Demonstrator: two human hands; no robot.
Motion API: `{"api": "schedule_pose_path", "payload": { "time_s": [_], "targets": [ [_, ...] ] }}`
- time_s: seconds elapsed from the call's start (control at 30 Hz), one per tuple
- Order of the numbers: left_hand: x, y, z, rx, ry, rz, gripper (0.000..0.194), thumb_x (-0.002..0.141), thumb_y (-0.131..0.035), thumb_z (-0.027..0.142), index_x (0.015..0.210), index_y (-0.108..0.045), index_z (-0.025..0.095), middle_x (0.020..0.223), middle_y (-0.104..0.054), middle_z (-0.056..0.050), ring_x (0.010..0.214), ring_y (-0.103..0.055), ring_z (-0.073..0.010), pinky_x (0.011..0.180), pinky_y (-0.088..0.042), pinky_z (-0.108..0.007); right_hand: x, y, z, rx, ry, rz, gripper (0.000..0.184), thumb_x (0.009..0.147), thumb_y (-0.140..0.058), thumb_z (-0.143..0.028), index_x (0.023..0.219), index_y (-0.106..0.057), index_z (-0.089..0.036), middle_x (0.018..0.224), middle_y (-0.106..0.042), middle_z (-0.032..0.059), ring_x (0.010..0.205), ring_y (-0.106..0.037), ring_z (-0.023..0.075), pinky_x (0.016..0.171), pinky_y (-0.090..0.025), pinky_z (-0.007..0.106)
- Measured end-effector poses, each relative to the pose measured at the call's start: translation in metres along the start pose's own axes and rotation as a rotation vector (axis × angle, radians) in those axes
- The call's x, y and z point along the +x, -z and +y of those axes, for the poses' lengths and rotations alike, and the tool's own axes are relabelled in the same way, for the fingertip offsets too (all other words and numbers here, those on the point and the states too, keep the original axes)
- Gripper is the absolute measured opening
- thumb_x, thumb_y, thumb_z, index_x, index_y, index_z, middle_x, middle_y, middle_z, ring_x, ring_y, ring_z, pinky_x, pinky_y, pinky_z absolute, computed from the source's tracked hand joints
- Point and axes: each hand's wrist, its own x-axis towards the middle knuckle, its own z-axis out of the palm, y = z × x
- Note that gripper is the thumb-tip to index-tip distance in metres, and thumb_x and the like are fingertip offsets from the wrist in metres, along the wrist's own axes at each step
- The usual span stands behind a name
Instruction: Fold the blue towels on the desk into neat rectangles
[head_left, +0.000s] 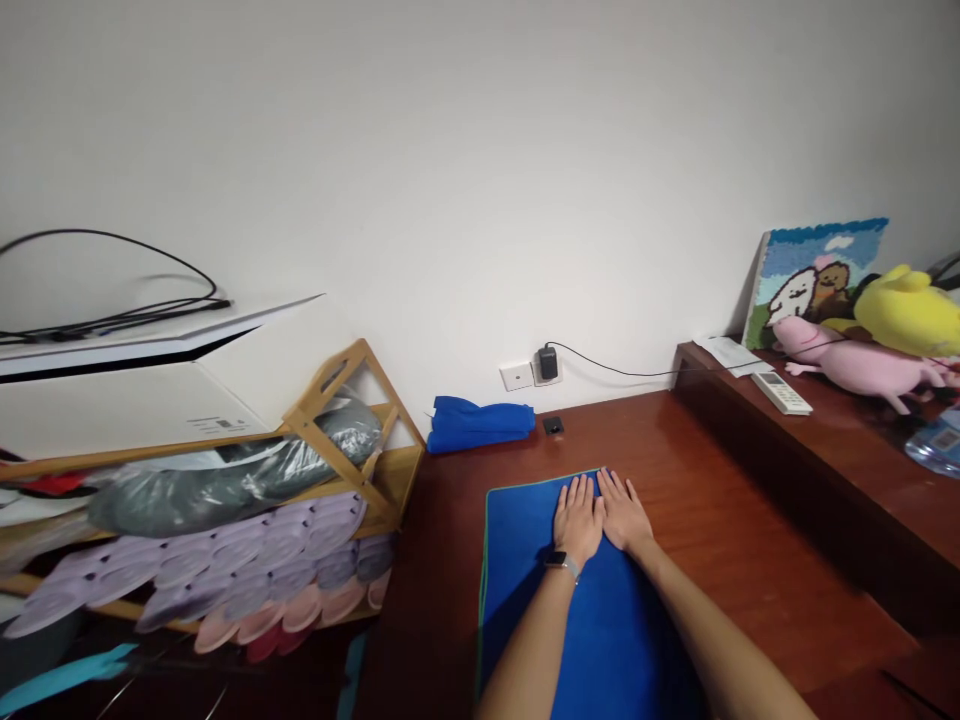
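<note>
A blue cloth (521, 560) with a green edge lies spread on the brown wooden desk (720, 520), its layered left side showing more than one thickness. Flat on its far part rests my left hand (577, 520), fingers stretched toward the wall, a watch on the wrist. Beside it, touching or nearly so, my right hand (624, 512) also lies flat, at the cloth's far right corner. Neither hand grips anything. My right forearm hides much of the cloth's right edge.
Against the wall lies a folded blue cloth bundle (480, 424) beside a small black square (553, 426). A black charger (549, 362) sits in the wall socket. Left stands a wooden rack (352, 440) with purple slippers (262, 545). On the raised right shelf are a remote (782, 392) and plush toys (862, 365).
</note>
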Motion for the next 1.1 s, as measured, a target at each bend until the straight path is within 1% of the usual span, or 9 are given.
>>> {"api": "schedule_pose_path", "payload": {
  "time_s": [0.1,0.2,0.3,0.4,0.63,0.8,0.97,1.03,1.1],
  "targets": [
    [-0.009,0.0,-0.036,0.039,0.111,0.021,0.06,0.109,-0.019,0.04,0.164,-0.033,0.021,0.167,-0.039,-0.008,0.158,-0.029,-0.0251,0.129,-0.024,-0.052,-0.001,0.003,-0.003,0.019,-0.027,0.018,0.068,0.106,-0.015,-0.045,0.167,-0.018,-0.014,0.173,-0.02,0.0035,0.161,-0.012,0.0208,0.131,-0.006,0.045],
    [-0.031,0.016,-0.094,0.116,0.239,0.046,0.06,0.108,-0.021,0.038,0.164,-0.032,0.019,0.167,-0.038,-0.01,0.157,-0.03,-0.0268,0.129,-0.025,-0.053,-0.003,0.006,-0.005,0.026,-0.036,0.023,0.069,0.106,-0.013,-0.048,0.167,-0.018,-0.014,0.173,-0.021,0.0036,0.161,-0.012,0.0211,0.131,-0.005,0.046],
    [-0.051,0.032,-0.144,0.181,0.305,0.074,0.06,0.108,-0.021,0.035,0.166,-0.027,0.02,0.167,-0.038,-0.009,0.157,-0.031,-0.0271,0.128,-0.026,-0.053,-0.004,0.005,-0.004,0.022,-0.031,0.022,0.069,0.107,-0.014,-0.048,0.167,-0.019,-0.016,0.173,-0.022,0.0042,0.161,-0.013,0.0218,0.13,-0.007,0.047],
    [-0.059,0.036,-0.165,0.199,0.314,0.09,0.061,0.108,-0.022,0.035,0.166,-0.024,0.02,0.167,-0.038,-0.009,0.156,-0.032,-0.0267,0.127,-0.028,-0.051,-0.002,0.002,-0.003,0.009,-0.027,0.029,0.068,0.106,-0.014,-0.047,0.167,-0.019,-0.016,0.173,-0.022,0.0048,0.161,-0.014,0.0226,0.13,-0.008,0.048],
    [-0.057,0.039,-0.155,0.172,0.335,0.098,0.061,0.108,-0.021,0.038,0.163,-0.034,0.016,0.168,-0.038,-0.009,0.157,-0.031,-0.0252,0.129,-0.024,-0.047,-0.003,0.008,-0.005,0.007,-0.036,-0.02,0.068,0.107,-0.013,-0.048,0.168,-0.017,-0.017,0.174,-0.019,0.0041,0.161,-0.013,0.0217,0.13,-0.009,0.047],
    [-0.058,0.047,-0.15,0.16,0.314,0.144,0.062,0.107,-0.023,0.039,0.162,-0.036,0.014,0.167,-0.04,-0.012,0.157,-0.031,-0.0254,0.13,-0.024,-0.048,-0.026,0.006,-0.003,-0.008,-0.024,0.058,0.068,0.107,-0.013,-0.048,0.168,-0.017,-0.016,0.173,-0.02,0.0047,0.161,-0.012,0.0207,0.131,-0.009,0.045],
    [-0.062,0.064,-0.146,0.18,0.256,0.244,0.06,0.106,-0.022,0.031,0.159,-0.042,0.011,0.163,-0.045,-0.012,0.156,-0.033,-0.0252,0.131,-0.021,-0.048,-0.045,0.005,-0.002,0.001,-0.013,0.031,0.068,0.107,-0.012,-0.047,0.167,-0.02,-0.016,0.173,-0.021,0.0043,0.161,-0.015,0.0214,0.131,-0.01,0.046],
    [-0.062,0.069,-0.135,0.179,0.188,0.246,0.058,0.105,-0.025,0.029,0.157,-0.045,0.011,0.162,-0.047,-0.012,0.156,-0.033,-0.0266,0.131,-0.019,-0.049,-0.046,0.007,-0.005,0.007,-0.03,0.021,0.068,0.107,-0.013,-0.046,0.167,-0.019,-0.015,0.173,-0.019,0.0037,0.161,-0.014,0.0208,0.131,-0.008,0.045],
    [-0.058,0.066,-0.111,0.164,0.103,0.225,0.058,0.106,-0.026,0.028,0.157,-0.045,0.011,0.161,-0.048,-0.012,0.155,-0.035,-0.0272,0.131,-0.02,-0.05,-0.046,0.011,-0.007,0.015,-0.039,0.007,0.067,0.107,-0.014,-0.046,0.167,-0.018,-0.015,0.173,-0.018,0.0033,0.161,-0.012,0.0203,0.131,-0.007,0.045]
  ]
}}
